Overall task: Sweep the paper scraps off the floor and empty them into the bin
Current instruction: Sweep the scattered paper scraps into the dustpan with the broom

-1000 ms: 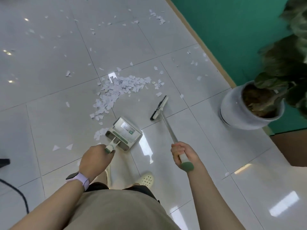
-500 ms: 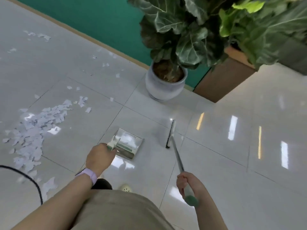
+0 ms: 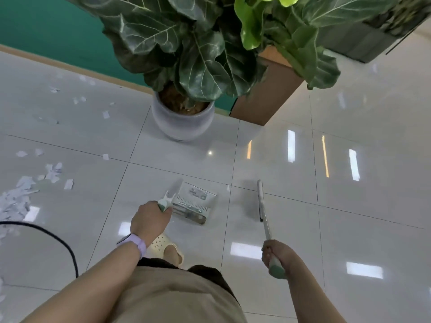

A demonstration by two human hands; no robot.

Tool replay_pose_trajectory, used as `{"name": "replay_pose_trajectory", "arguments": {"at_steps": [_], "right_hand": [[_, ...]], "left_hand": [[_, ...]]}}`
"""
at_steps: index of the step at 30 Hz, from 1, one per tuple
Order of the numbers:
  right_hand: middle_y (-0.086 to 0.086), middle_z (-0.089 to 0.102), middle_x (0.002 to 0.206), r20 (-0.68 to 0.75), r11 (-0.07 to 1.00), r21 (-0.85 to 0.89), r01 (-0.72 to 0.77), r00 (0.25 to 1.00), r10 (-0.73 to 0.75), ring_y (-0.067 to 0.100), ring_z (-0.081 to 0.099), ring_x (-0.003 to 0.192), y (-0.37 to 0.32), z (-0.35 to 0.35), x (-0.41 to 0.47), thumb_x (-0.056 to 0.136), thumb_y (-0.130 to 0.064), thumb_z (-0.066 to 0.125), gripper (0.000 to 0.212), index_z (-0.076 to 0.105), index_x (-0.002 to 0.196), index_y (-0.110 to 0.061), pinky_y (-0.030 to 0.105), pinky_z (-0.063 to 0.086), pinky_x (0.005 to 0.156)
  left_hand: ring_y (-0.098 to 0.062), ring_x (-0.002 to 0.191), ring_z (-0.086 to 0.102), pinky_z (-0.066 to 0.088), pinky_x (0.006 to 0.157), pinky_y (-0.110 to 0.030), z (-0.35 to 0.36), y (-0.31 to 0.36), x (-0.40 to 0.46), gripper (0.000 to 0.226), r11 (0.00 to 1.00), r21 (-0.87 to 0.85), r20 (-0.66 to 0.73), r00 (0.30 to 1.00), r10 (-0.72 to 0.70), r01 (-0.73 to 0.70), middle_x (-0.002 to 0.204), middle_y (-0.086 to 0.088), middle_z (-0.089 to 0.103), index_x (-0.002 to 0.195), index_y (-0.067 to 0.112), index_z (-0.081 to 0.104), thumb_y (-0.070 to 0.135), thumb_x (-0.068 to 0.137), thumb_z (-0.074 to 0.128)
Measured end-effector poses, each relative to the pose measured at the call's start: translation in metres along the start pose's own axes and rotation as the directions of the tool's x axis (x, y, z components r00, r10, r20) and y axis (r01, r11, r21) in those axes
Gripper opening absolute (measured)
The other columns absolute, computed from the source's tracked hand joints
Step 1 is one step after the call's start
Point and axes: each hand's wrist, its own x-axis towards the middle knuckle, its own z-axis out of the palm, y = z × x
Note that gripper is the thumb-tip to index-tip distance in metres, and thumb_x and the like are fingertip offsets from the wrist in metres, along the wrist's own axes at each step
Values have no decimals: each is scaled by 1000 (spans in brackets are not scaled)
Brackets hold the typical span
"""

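My left hand (image 3: 149, 219) grips the pale green handle of a small dustpan (image 3: 194, 205), which hangs low over the floor tiles in front of me. My right hand (image 3: 276, 254) grips the end of a long-handled broom (image 3: 261, 201), its narrow head near the floor to the right of the dustpan. White paper scraps (image 3: 16, 199) lie in a pile at the far left, with loose bits (image 3: 79, 100) scattered toward the wall. No bin is in view.
A large leafy plant in a pale round pot (image 3: 183, 122) stands straight ahead by the green wall (image 3: 46, 31). A brown wooden cabinet corner (image 3: 263, 99) sits right of it. A black cable (image 3: 58, 238) curves across the floor at lower left. My sandalled foot (image 3: 166, 247) is below the dustpan.
My view has swung right, away from the scrap pile and toward the plant. Both hands carried the dustpan and broom along, off the pile, which now lies at the far left.
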Motion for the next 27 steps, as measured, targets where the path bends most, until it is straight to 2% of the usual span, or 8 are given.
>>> {"name": "replay_pose_trajectory", "arguments": {"at_steps": [4, 6, 9, 12, 16, 19, 22, 27], "right_hand": [[7, 46, 54, 28, 960, -272, -67, 997, 78, 14, 41, 37, -29, 37, 4, 84, 10, 48, 15, 50, 77, -3, 19, 39, 36], [4, 42, 53, 112, 929, -346, -129, 978, 177, 13, 38, 37, -33, 55, 0, 80, 11, 48, 19, 47, 73, -6, 18, 35, 35], [2, 39, 56, 199, 894, -410, -182, 939, 282, 9, 36, 39, -50, 77, 0, 78, 8, 51, 21, 45, 70, -10, 18, 33, 33], [-3, 38, 58, 404, 926, -247, -284, 839, 365, 7, 37, 38, -83, 89, 8, 84, 0, 56, 27, 40, 69, -15, 17, 37, 34], [-2, 34, 57, 553, 922, -111, -370, 748, 367, 9, 36, 37, -128, 94, 2, 81, 2, 63, 36, 34, 74, -19, 21, 41, 34], [-4, 32, 56, 564, 921, -128, -368, 737, 373, 7, 36, 35, -162, 91, -4, 74, 5, 68, 49, 28, 79, -23, 19, 38, 33], [-7, 30, 56, 558, 912, -176, -370, 726, 402, 6, 34, 35, -197, 90, -9, 69, 7, 69, 61, 21, 84, -27, 18, 36, 33], [-7, 31, 53, 458, 895, -289, -340, 772, 441, 8, 34, 34, -238, 98, -21, 60, 13, 67, 48, 32, 68, -19, 21, 39, 30]], "left_hand": [[-19, 61, 60, 36, 51, -25, -16, 13, 30, 34, 999, -29, 14, 999, -44, 44, 69, -2, 64, 74, 12, 62, 42, 90, 65], [-23, 61, 61, 38, 52, -25, -23, 8, 34, 35, 995, -50, -1, 996, -88, 88, 64, -3, 64, 68, 12, 61, 40, 88, 66], [-31, 56, 63, 48, 54, -31, -30, 0, 39, 39, 970, -187, -26, 987, -160, 153, 54, -7, 63, 57, 12, 57, 36, 86, 67], [-34, 56, 65, 56, 61, -39, -37, -2, 42, 39, 929, -300, -77, 965, -252, 218, 57, -15, 66, 64, 2, 64, 34, 85, 68], [-31, 57, 61, 46, 55, -30, -31, -8, 38, 37, 886, -364, -122, 929, -350, 287, 59, -13, 64, 67, 2, 62, 33, 87, 67], [-23, 55, 58, 36, 49, -25, -19, -1, 30, 32, 848, -413, -137, 898, -417, 331, 56, -3, 59, 69, 7, 59, 32, 89, 63], [-25, 59, 56, 35, 51, -24, -14, 15, 25, 28, 792, -503, -178, 855, -487, 347, 59, 1, 56, 66, 11, 56, 24, 89, 63], [-29, 66, 55, 35, 54, -26, -6, 27, 32, 26, 754, -552, -247, 794, -555, 356, 71, -7, 60, 63, 15, 54, 23, 88, 61]]}}
